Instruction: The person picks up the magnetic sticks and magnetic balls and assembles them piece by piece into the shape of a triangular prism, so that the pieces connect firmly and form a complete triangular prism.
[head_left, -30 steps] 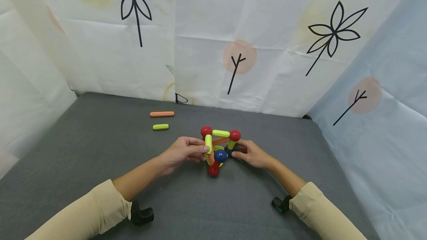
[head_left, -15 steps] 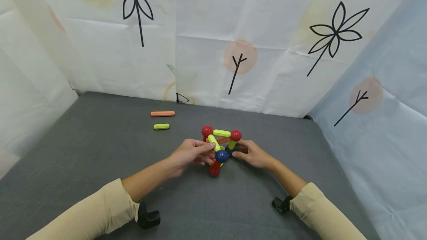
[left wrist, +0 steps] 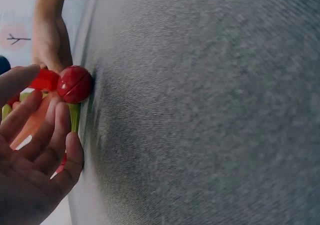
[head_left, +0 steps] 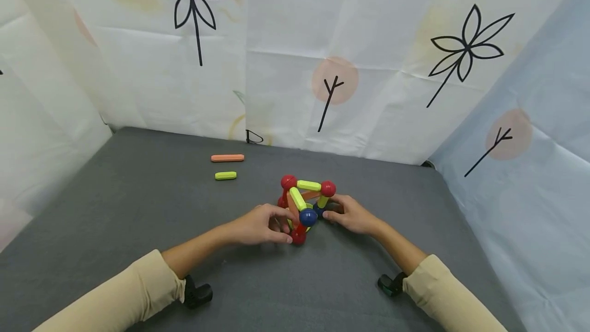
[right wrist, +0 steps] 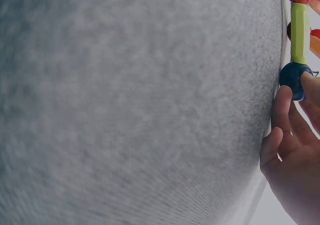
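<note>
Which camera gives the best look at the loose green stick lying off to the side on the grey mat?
The head view. The loose green stick lies there in full on the grey mat, just in front of an orange stick. Neither wrist view shows it; they show only mat, fingers and parts of the ball-and-stick model.

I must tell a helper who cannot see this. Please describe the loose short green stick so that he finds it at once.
On the grey felt table, look left of the ball-and-stick toy frame, toward the back wall. Two sticks lie there; the short ribbed yellow-green plastic stick is nearer and stubbier than the long orange stick.

Glossy plastic ball-and-rod toy (head_left: 304, 206) on matt grey cloth (head_left: 138, 209).
</note>
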Action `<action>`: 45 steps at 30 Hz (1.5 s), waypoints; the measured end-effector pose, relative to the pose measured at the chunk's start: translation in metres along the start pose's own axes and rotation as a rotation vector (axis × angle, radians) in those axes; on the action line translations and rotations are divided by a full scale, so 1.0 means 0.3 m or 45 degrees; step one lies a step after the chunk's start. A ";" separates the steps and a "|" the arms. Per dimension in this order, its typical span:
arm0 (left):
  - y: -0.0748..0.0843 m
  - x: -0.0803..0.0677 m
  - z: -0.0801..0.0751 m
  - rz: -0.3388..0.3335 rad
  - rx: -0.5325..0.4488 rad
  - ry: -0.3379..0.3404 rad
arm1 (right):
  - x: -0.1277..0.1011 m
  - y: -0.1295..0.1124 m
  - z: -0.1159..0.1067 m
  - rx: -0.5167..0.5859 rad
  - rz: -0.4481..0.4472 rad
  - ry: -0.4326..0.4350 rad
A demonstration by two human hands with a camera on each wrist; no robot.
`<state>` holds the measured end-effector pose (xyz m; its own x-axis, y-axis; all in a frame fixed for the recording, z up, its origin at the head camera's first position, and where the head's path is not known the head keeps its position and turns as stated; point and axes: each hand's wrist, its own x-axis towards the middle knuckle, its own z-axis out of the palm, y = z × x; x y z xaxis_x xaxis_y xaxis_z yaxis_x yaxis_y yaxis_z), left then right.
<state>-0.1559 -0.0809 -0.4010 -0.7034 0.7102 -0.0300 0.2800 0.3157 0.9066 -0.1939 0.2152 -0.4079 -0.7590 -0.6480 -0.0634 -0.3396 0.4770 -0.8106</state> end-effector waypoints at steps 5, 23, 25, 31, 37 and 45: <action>-0.005 0.005 0.023 0.007 0.138 0.139 | -0.016 -0.015 -0.003 -0.116 0.000 0.023; -0.052 0.035 0.000 -0.050 0.141 0.297 | -0.083 -0.032 0.031 -0.115 -0.060 0.015; -0.064 0.044 -0.015 -0.036 0.128 0.316 | -0.084 -0.031 0.037 -0.081 -0.092 -0.006; -0.090 0.068 -0.049 -0.031 0.129 0.318 | -0.077 -0.028 0.037 0.010 -0.148 -0.087; -0.101 0.073 -0.057 -0.044 0.110 0.279 | -0.071 -0.020 0.024 0.104 -0.146 -0.165; -0.111 0.058 -0.129 0.045 0.156 0.380 | -0.066 -0.015 0.021 0.123 -0.121 -0.184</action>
<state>-0.2027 -0.1035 -0.4154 -0.8473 0.5119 0.1414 0.3713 0.3805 0.8470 -0.1737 0.2220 -0.4067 -0.6357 -0.7695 -0.0613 -0.3457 0.3548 -0.8687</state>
